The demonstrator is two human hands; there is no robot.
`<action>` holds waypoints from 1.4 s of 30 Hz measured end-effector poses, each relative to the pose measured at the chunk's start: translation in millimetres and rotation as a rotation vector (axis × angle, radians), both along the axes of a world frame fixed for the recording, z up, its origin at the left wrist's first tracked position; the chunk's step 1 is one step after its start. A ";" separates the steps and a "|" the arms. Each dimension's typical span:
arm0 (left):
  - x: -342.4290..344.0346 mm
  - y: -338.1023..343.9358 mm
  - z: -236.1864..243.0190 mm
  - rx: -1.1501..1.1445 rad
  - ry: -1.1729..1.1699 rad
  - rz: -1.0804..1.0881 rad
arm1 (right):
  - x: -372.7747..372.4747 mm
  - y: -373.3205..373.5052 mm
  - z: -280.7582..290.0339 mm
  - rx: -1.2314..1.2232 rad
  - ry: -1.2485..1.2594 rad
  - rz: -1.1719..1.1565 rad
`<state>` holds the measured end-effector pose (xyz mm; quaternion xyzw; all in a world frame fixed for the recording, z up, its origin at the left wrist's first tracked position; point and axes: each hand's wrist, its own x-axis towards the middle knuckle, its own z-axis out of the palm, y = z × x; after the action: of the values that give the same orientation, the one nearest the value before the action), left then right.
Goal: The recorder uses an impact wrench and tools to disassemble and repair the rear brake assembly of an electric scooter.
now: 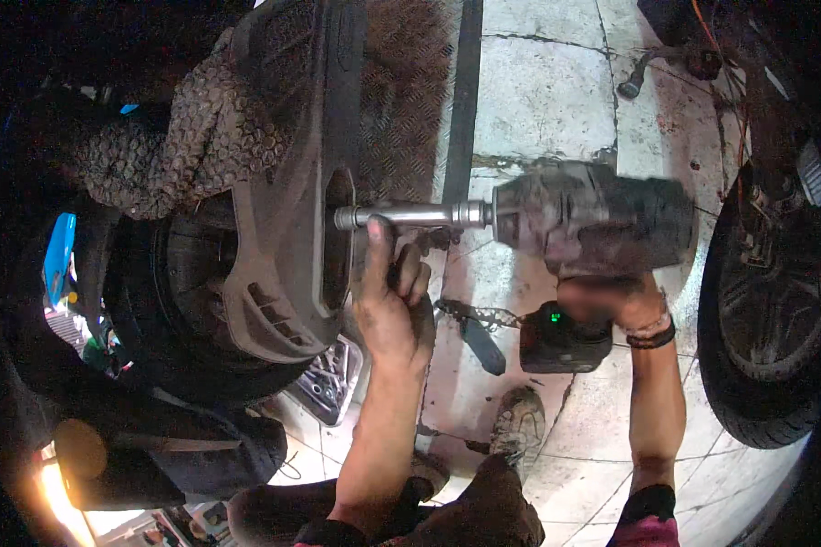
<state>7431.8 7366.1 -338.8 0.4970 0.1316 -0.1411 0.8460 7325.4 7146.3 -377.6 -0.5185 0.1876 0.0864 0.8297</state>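
My right hand [625, 305] is closed round the handle of a dark cordless impact wrench [602, 219], which lies level and points left. A battery pack [566, 351] with a small green light sits at the handle's base. From the wrench's nose runs a shiny extension with a socket [420, 215]. The socket's end reaches an opening in a dark plastic vehicle panel [287, 210]; what it meets inside is hidden. Below it is my left hand [392, 305], one digit laid against the socket and the other fingers curled in.
A tyre [169, 301] stands behind the panel at left, with a bumpy-textured cover [214, 123] above. Another wheel [762, 319] is at right. On the tiled floor, a chain with a dark tag [483, 346] lies near my shoe [520, 419]. A tray of metal parts [328, 383] sits under the panel.
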 end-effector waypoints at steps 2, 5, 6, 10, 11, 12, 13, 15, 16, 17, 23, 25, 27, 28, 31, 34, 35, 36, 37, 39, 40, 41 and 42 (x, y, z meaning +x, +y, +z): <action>-1.9 2.5 -5.2 0.009 -0.014 -0.018 | -12.5 8.1 -15.0 -0.091 -0.023 -0.017; -5.3 -1.7 7.9 0.047 -0.016 -0.014 | -15.0 8.8 -4.7 -0.075 -0.075 0.026; -7.6 -0.7 13.6 0.043 -0.024 -0.017 | -16.6 11.3 0.9 -0.079 -0.083 0.024; -8.3 -1.0 13.2 0.036 -0.021 -0.076 | -10.0 13.1 6.9 -0.103 -0.011 -0.011; -8.5 0.7 15.2 0.064 -0.007 -0.086 | -7.6 13.9 10.2 -0.091 0.024 -0.008; -8.8 6.7 13.1 0.063 0.000 -0.085 | -6.3 17.4 9.5 -0.087 0.016 -0.004; -9.7 7.0 13.2 0.054 -0.007 -0.083 | -6.5 19.2 8.1 -0.028 -0.016 -0.034; -10.4 6.0 14.8 0.093 0.064 -0.066 | -7.9 21.6 3.1 0.024 -0.057 -0.058; -13.8 8.3 13.2 0.111 0.066 -0.071 | -13.1 23.8 -2.6 -0.003 -0.104 -0.074; -15.1 10.0 11.2 0.108 0.065 -0.065 | -17.6 25.8 -7.6 -0.031 -0.151 -0.089; -19.9 11.3 13.2 0.110 0.065 -0.205 | -16.9 28.5 -8.6 -0.089 -0.121 -0.078; -24.5 19.7 15.6 0.130 0.025 -0.194 | -16.2 43.7 -8.8 0.055 -0.184 -0.127; -27.5 26.7 13.1 0.206 0.064 -0.188 | -25.0 54.2 -15.7 0.126 -0.121 -0.181; -29.9 33.0 12.6 0.227 0.030 -0.254 | -37.0 60.7 -13.2 0.091 -0.070 -0.170; -46.2 40.0 6.4 0.351 0.091 -0.251 | -90.1 98.2 -35.8 -0.088 -0.146 -0.242; -64.2 58.3 -9.5 0.349 0.160 -0.412 | -145.6 146.6 -57.4 -0.585 -0.171 -0.089; -70.2 69.2 -19.0 0.357 0.216 -0.519 | -155.4 163.8 -57.8 -0.860 -0.256 -0.008; -76.1 92.8 -33.6 0.448 0.282 -0.618 | -162.6 181.1 -50.6 -0.910 -0.287 0.087; -82.2 124.1 -46.8 0.546 0.346 -0.715 | -164.3 198.4 -39.9 -0.955 -0.320 0.179; -97.5 184.0 -74.6 0.547 0.560 -0.690 | -154.7 231.7 -30.4 -0.705 -0.378 0.135; -94.5 209.9 -81.3 0.574 0.550 -0.581 | -152.7 246.3 -25.4 -0.454 -0.418 0.096; -94.2 213.2 -75.7 0.587 0.545 -0.491 | -154.5 251.7 -23.7 -0.219 -0.438 0.051; -114.8 225.9 -61.9 0.348 0.085 -0.515 | -151.0 252.4 -27.3 -0.057 -0.436 0.202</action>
<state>7317.1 7592.0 -400.7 0.6449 0.0586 -0.3469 0.6785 7174.3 7398.7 -404.9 -0.5641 -0.0463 0.0497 0.8229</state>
